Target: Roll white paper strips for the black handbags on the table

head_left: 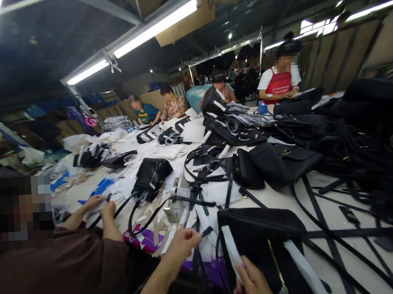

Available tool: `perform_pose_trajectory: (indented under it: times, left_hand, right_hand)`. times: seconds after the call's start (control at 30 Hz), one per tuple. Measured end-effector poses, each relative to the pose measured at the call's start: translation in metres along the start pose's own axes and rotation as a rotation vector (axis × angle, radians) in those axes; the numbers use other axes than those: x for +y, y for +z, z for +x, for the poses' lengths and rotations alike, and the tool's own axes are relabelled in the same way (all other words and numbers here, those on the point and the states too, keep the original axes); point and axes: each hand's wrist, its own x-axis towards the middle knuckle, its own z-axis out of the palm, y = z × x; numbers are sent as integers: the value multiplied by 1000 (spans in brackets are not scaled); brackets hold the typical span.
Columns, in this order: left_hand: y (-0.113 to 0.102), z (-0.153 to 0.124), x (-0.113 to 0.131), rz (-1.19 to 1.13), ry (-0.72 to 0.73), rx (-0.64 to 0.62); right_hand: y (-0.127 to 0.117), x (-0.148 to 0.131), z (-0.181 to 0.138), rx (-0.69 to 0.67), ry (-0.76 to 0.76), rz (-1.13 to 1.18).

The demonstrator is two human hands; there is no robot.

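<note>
My left hand [184, 242] is closed, pinching the end of a thin black strap [206, 231] over the table's near edge. My right hand [253, 282] sits at the bottom of the view, gripping a white paper strip [231, 250] that lies against a black handbag [261, 225]. A second white strip [303, 267] lies across the bag's right side. The bag rests flat in front of me, with long black straps [325, 234] running off it to the right.
A co-worker in a brown top [57, 271] sits close on my left, hands [102, 206] on a strap. Black bags [151, 176], straps and white paper cover the long table [286, 197]. A tall pile of bags [365, 136] stands at the right. Several people work at the far end.
</note>
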Motion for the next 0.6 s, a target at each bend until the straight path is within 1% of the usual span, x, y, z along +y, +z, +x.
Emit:
perform_pose_trajectory:
  times: [0.03, 0.07, 0.1, 0.13, 0.17, 0.23, 0.3, 0.43, 0.53, 0.6]
  left_hand:
    - [18, -14, 6, 55, 16, -141]
    - [35, -26, 12, 95, 55, -240]
    - [52, -36, 16, 128, 82, -290]
    - [66, -44, 19, 155, 100, -319]
    - [77, -48, 20, 170, 105, -318]
    - [91, -49, 15, 208, 84, -288]
    - [96, -41, 5, 273, 84, -231]
    - [95, -25, -13, 437, 120, -105]
    - [92, -23, -14, 519, 128, -59]
    - [90, -25, -11, 508, 120, -77]
  right_hand:
    - [1, 1, -1, -3, -13, 8]
    - [2, 2, -1, 10, -34, -1]
    - [3, 3, -1, 24, -59, -25]
    - [3, 5, -1, 26, -84, -52]
    - [3, 5, -1, 22, -111, -81]
    - [2, 4, -2, 20, -157, -148]
    - [0, 1, -3, 25, -183, -215]
    - [-2, -6, -7, 24, -228, -322]
    - [-2, -10, -9, 23, -252, -350]
    - [-2, -10, -10, 16, -256, -331]
